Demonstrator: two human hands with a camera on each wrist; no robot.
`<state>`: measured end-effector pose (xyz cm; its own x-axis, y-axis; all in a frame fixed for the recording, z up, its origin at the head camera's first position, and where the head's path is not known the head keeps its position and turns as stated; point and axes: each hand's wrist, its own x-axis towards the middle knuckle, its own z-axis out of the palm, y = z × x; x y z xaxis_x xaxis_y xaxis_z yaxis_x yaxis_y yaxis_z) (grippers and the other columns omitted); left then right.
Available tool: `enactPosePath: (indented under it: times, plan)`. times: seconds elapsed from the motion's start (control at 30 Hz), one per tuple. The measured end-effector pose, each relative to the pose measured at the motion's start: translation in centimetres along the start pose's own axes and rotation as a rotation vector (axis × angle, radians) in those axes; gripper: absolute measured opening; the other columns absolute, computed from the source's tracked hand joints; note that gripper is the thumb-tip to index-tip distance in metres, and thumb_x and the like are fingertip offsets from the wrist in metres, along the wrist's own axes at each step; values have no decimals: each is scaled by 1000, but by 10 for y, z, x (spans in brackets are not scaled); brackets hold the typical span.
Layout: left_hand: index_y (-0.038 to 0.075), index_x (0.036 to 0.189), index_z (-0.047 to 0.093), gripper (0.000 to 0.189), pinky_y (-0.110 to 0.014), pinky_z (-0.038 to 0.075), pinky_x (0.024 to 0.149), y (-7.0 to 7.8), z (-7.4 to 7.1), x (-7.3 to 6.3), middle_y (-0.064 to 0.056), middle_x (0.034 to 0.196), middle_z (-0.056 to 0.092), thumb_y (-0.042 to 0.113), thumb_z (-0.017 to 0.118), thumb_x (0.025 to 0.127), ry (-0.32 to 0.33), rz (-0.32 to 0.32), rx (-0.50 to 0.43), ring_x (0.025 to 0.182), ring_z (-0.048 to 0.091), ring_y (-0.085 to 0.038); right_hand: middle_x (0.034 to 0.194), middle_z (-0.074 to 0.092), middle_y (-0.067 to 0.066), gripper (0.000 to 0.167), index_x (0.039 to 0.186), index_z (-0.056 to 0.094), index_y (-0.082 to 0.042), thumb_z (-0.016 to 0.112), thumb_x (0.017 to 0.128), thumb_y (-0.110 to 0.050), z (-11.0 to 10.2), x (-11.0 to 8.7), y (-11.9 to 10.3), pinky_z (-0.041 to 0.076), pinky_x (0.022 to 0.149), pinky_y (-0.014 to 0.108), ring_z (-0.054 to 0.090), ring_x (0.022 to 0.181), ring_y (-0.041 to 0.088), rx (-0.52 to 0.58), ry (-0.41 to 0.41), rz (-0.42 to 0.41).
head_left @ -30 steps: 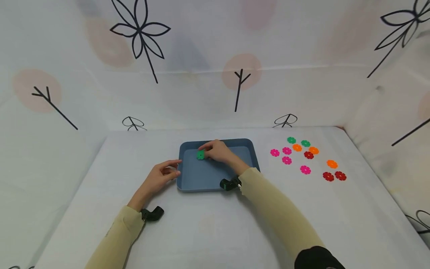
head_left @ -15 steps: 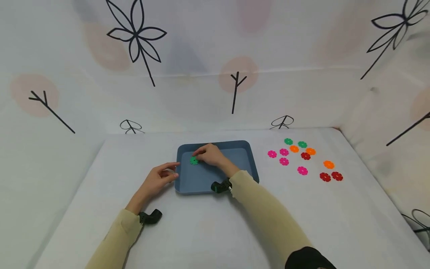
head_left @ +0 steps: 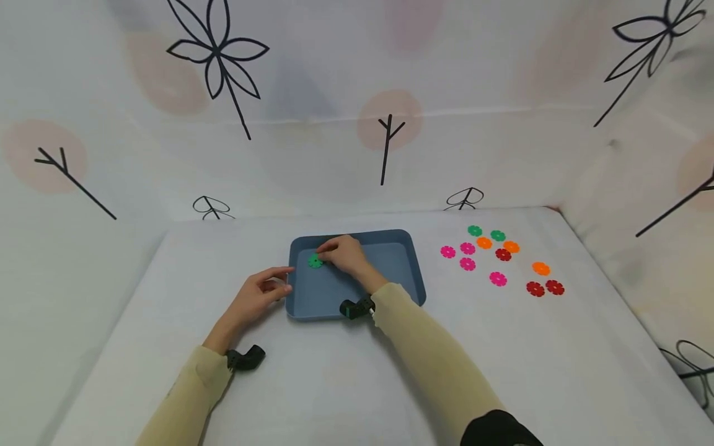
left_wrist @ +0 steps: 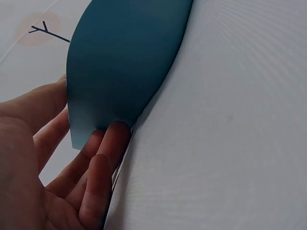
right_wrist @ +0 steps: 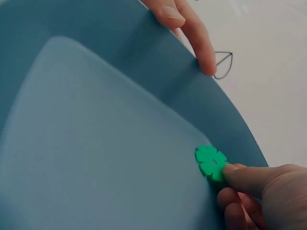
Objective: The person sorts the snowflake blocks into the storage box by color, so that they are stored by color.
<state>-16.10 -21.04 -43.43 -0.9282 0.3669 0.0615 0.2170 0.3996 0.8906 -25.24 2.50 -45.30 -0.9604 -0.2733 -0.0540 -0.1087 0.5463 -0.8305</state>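
Over the left part of the blue tray [head_left: 385, 279], my right hand [head_left: 343, 255] pinches a green flower-shaped slotted disc [head_left: 315, 261] between thumb and fingers. The right wrist view has this green disc [right_wrist: 211, 163] near a tray corner, one edge under the thumb; whether it touches the floor I cannot tell. My left hand [head_left: 258, 296] is at the tray's left rim, thumb and index fingertips touching it. From the left wrist, other fingers [left_wrist: 112, 143] of that hand lie against the tray's outer wall [left_wrist: 124, 57].
On the white-covered table [head_left: 312, 384], right of the tray, several similar discs lie scattered. They include green [head_left: 498, 235], orange [head_left: 541, 268], pink [head_left: 498, 279] and dark red [head_left: 535, 289] ones. A white patterned cloth backdrop [head_left: 312, 161] rises behind the table.
My right hand has carried the green disc leftward and slightly down toward the tray's left side. The left hand stays at the rim. The whole view has shifted slightly.
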Motion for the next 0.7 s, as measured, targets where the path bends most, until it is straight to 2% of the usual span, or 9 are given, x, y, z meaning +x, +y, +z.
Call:
enactPosePath:
  times: [0.2,0.7]
  plan:
    - [-6,136,56,43,-28,49,69,-1,-1,0,-28,118,58,6,66,96,-3,-1,-1,85,64,-13,90,74,1,15,103,79,-12,74,92,-21,0,1,0,51,76,32,65,75,13,43,9,14]
    - [-5,136,57,43,-28,47,68,-2,0,0,-26,118,58,7,67,96,4,1,-9,85,63,-17,84,74,2,15,101,78,-9,77,88,-17,-1,2,4,51,77,34,67,75,15,125,31,33]
